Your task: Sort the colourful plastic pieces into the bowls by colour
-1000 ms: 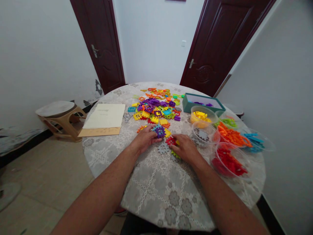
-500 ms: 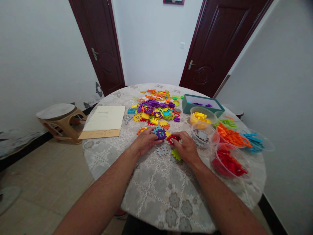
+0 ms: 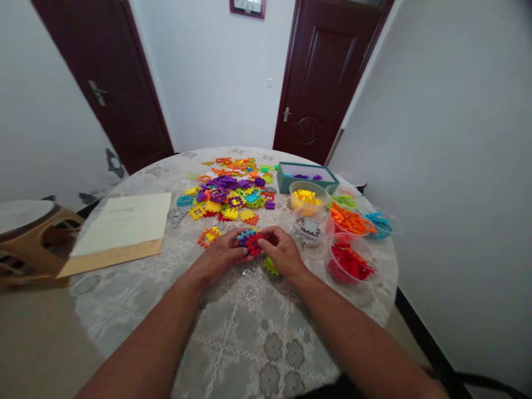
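A red gear-shaped plastic piece [image 3: 254, 245] is pinched by my right hand [image 3: 284, 252], thumb in front. It lies against the blue and purple gear pieces [image 3: 243, 236], which my left hand [image 3: 223, 254] grips from the left side. Whether the pieces are locked together or only touching, I cannot tell. Just below my right fingers a lime-green gear piece [image 3: 271, 266] rests on the table. Part of a grey piece [image 3: 248, 272] shows under the hands. Left of them sit an orange gear piece [image 3: 203, 239] and a yellow one [image 3: 213, 233].
Beyond the hands spreads a heap of coloured pieces [image 3: 226, 191] on the round table [image 3: 236, 332]. Clear tubs of yellow [image 3: 306, 197], grey [image 3: 308, 226], orange [image 3: 351, 220], blue [image 3: 377, 224] and red pieces [image 3: 350, 263] stand right, near a green box [image 3: 286, 183]. A paper pad [image 3: 120, 221] lies left.
My right hand has brought the red gear piece leftward, up against the blue and purple pieces in my left hand. The view has turned to the right.
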The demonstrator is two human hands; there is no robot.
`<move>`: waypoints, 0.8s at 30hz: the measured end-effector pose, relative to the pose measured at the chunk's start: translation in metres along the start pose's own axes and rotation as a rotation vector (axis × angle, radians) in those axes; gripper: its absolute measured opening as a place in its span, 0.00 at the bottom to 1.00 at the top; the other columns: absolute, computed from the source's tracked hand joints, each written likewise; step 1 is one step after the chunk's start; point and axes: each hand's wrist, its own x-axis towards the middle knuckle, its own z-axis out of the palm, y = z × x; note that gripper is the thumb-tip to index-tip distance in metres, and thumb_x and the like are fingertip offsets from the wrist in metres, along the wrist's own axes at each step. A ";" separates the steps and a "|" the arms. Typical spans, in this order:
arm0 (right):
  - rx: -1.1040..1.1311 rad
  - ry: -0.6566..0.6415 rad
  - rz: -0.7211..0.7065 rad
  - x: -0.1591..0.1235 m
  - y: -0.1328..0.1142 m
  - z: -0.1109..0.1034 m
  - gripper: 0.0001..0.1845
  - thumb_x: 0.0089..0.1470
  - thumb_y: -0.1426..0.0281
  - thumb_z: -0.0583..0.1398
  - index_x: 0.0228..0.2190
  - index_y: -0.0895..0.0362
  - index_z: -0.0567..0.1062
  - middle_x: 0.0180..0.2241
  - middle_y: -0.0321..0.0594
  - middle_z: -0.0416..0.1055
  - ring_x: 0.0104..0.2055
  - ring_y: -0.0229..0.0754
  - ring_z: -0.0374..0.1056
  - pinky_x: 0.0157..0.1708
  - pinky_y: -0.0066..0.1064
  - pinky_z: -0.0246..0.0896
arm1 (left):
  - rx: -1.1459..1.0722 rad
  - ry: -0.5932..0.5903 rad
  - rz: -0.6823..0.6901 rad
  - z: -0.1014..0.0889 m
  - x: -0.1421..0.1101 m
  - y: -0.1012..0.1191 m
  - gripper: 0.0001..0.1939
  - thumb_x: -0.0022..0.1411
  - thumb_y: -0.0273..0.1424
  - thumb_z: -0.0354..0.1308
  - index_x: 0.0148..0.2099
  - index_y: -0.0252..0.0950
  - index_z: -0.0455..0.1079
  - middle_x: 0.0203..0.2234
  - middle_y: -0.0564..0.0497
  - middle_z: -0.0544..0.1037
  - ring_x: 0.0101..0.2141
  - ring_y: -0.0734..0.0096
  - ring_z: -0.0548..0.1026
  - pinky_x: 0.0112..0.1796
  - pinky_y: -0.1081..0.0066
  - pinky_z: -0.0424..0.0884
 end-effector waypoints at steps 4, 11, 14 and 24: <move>-0.022 0.004 -0.013 0.003 0.000 0.001 0.12 0.54 0.64 0.66 0.41 0.53 0.77 0.34 0.34 0.75 0.35 0.41 0.69 0.38 0.32 0.66 | 0.066 -0.013 0.006 -0.004 0.003 0.001 0.33 0.54 0.26 0.72 0.62 0.43 0.71 0.52 0.44 0.81 0.50 0.58 0.81 0.49 0.61 0.81; 0.133 -0.046 0.043 0.005 -0.003 0.002 0.16 0.52 0.64 0.68 0.41 0.52 0.74 0.35 0.32 0.75 0.36 0.40 0.70 0.37 0.31 0.67 | 0.139 -0.059 -0.035 -0.002 -0.003 0.007 0.34 0.57 0.35 0.73 0.64 0.48 0.69 0.56 0.44 0.79 0.53 0.52 0.80 0.51 0.55 0.81; 0.257 -0.104 0.080 0.007 -0.002 0.001 0.23 0.50 0.63 0.69 0.47 0.52 0.73 0.37 0.34 0.76 0.37 0.41 0.73 0.40 0.32 0.68 | 0.144 -0.097 -0.064 0.000 -0.006 0.010 0.38 0.58 0.37 0.73 0.68 0.49 0.66 0.54 0.43 0.80 0.50 0.50 0.82 0.51 0.52 0.81; 0.397 -0.171 0.221 0.003 0.000 -0.005 0.23 0.49 0.60 0.70 0.46 0.54 0.80 0.40 0.37 0.81 0.38 0.42 0.75 0.41 0.33 0.69 | 0.120 -0.135 -0.037 -0.003 -0.008 0.008 0.38 0.65 0.34 0.68 0.72 0.43 0.58 0.48 0.39 0.82 0.43 0.55 0.85 0.46 0.58 0.81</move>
